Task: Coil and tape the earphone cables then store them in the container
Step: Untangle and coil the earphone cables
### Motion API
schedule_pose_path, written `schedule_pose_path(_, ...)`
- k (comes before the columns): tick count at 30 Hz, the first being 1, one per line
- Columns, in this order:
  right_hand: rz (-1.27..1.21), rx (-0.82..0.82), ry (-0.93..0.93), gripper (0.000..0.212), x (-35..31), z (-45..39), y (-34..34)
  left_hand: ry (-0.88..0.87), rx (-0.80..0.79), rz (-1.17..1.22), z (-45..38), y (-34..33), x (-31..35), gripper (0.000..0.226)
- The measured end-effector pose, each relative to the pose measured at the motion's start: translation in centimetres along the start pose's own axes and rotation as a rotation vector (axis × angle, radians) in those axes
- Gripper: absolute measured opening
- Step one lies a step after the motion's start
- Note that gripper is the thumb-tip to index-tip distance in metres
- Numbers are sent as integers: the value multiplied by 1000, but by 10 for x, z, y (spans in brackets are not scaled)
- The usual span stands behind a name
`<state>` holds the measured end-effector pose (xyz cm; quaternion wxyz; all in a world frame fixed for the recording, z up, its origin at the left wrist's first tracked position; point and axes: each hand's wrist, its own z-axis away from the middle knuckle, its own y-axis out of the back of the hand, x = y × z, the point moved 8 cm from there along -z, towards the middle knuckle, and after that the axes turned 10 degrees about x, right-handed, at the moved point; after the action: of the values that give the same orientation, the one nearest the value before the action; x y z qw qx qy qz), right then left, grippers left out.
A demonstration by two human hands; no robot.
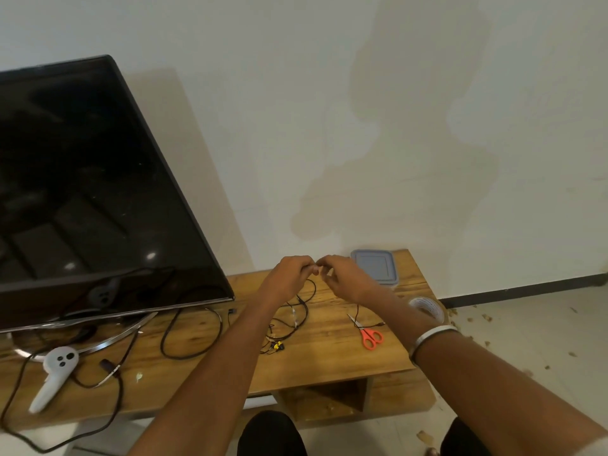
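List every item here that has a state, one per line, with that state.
container: lid on, closed
scissors: blades closed, lying flat on the table
tape roll: resting near the table's right edge, untouched
earphone cable: loose, partly lifted toward the hands
left hand: fingers pinched together
right hand: fingers pinched, meeting the left
television: screen dark, off
white controller: lying on the table
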<state>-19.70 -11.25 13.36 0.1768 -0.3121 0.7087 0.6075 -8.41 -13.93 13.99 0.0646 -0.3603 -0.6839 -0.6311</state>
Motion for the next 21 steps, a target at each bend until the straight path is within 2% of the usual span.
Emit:
schedule_pose_path(7, 154, 32, -42, 29, 8, -8, 6, 18, -8, 9, 3, 6, -6, 19)
schedule_pose_path(12, 130, 130, -127, 29, 31, -5, 26, 13, -16, -2, 7, 12, -9, 24)
schedule_pose_path(21, 16, 29, 15, 29, 4, -1, 9, -15, -27, -8, 6, 1, 10, 22)
